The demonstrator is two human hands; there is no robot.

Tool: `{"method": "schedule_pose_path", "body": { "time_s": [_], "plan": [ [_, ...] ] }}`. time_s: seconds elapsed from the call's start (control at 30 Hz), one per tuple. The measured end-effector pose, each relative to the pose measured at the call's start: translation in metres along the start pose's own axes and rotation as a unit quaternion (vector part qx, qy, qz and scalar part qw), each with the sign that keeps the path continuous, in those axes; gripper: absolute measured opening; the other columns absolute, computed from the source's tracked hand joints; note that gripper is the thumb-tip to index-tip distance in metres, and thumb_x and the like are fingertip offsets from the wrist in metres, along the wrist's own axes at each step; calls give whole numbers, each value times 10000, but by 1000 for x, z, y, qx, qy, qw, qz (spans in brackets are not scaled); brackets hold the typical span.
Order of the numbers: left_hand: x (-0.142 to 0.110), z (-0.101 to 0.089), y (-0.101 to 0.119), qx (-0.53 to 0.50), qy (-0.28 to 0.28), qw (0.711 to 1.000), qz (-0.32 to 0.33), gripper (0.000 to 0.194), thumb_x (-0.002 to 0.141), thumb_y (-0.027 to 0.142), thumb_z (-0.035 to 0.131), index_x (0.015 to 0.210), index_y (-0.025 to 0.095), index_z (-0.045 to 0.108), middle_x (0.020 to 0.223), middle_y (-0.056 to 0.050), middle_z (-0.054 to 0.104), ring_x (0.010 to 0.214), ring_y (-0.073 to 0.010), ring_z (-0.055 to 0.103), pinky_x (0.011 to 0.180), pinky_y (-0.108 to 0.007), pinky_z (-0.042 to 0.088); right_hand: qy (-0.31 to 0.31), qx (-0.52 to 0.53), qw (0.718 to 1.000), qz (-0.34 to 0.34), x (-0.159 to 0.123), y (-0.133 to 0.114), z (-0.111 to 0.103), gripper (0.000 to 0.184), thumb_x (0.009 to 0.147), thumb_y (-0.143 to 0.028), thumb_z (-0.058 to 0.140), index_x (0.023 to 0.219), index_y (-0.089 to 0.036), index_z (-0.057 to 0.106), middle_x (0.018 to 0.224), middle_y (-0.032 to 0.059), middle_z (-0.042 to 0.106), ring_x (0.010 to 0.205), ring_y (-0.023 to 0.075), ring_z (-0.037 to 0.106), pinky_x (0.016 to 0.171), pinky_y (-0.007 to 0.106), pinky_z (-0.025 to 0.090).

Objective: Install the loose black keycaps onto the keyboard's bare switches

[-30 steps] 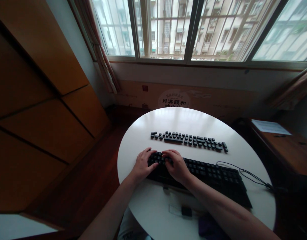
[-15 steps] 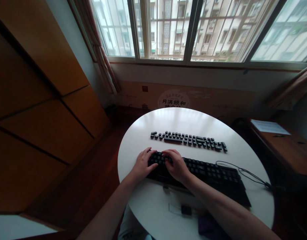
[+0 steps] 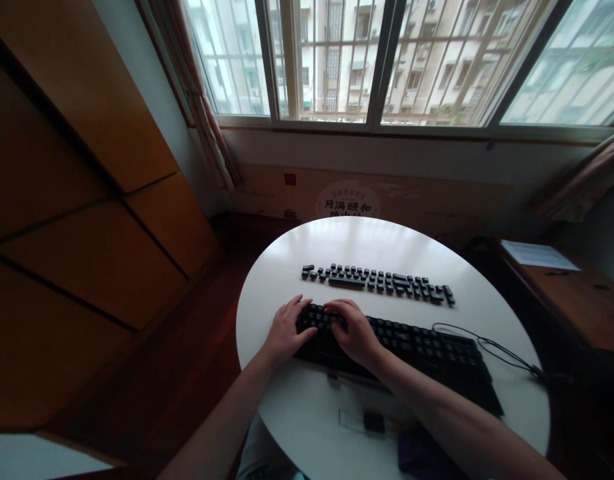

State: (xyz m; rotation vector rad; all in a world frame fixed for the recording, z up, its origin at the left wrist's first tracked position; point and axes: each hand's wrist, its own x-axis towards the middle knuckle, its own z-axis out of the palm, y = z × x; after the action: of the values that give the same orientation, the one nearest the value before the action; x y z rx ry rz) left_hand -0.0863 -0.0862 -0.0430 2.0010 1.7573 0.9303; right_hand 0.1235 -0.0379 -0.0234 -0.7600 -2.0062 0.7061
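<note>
A black keyboard (image 3: pixel 427 347) lies across the round white table (image 3: pixel 387 240). My left hand (image 3: pixel 285 330) grips the keyboard's left end, thumb on the keys and fingers over the edge. Just right of it, my right hand (image 3: pixel 355 331) rests on the keys, its fingers bent and pressed together on the top-left keys. What its fingertips pinch is hidden. Beyond the keyboard, a row of several loose black keycaps (image 3: pixel 379 280) is laid out on the table.
The keyboard's cable (image 3: pixel 491 347) runs off to the right. A small black piece with a clear part (image 3: pixel 373 421) and a purple cloth (image 3: pixel 417 459) lie near the front edge. A wooden cabinet (image 3: pixel 87 200) stands to the left, and a desk with paper (image 3: pixel 539 255) to the right.
</note>
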Motion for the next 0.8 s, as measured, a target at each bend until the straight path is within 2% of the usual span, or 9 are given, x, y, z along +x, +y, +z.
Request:
{"method": "schedule_pose_path", "body": {
  "time_s": [0.17,0.27,0.43,0.53,0.67,0.73,0.8],
  "plan": [
    [0,-1,2,4,-10,1000,-2,558,863,348,653,1389,236,503,1498,-125,450,1388,-302,399,1158,-533,278,-11,-41,998,-39,23,-8,-14,315,808,-73,566,1059,-231,671,1030,49,704,1042,222,591,954,389,466],
    [-1,-1,1,9,-7,1000,-2,577,839,338,686,1378,224,516,1498,-132,447,1376,-315,406,1154,-538,281,-38,-108,992,-49,52,2,-26,291,813,-95,603,1046,-242,699,1031,36,720,1021,217,603,960,389,451],
    [-2,-1,1,2,0,1000,5,534,853,336,668,1361,240,536,1496,-123,448,1350,-321,432,1146,-554,289,-99,-243,963,56,111,45,-37,233,820,-136,634,993,-244,747,1059,41,739,1064,243,615,987,403,436],
    [-3,-2,1,-6,0,1000,3,583,809,303,713,1362,251,536,1501,-113,442,1357,-327,423,1156,-555,278,-119,-264,952,98,141,70,-36,218,813,-148,650,979,-237,759,1060,47,745,1053,253,635,965,393,454],
    [-3,-1,-1,-20,1,1000,3,516,856,283,655,1358,247,541,1507,-110,438,1374,-317,407,1163,-560,267,-169,-269,935,155,170,91,-29,166,824,-161,679,955,-226,759,1007,34,750,936,196,675,861,299,506],
    [-3,-1,-3,-27,3,1000,3,506,850,254,651,1346,259,551,1505,-99,442,1369,-314,413,1161,-559,273,-200,-267,926,173,179,97,-23,125,866,-216,684,979,-201,734,1012,43,734,916,180,672,853,309,524],
    [-2,-1,-4,-31,6,999,0,526,822,225,673,1334,272,563,1501,-90,449,1360,-315,423,1160,-559,277,-230,-267,918,183,185,101,-18,179,924,-298,649,1044,-172,689,1068,59,698,941,183,661,866,362,541]
  ]
}}
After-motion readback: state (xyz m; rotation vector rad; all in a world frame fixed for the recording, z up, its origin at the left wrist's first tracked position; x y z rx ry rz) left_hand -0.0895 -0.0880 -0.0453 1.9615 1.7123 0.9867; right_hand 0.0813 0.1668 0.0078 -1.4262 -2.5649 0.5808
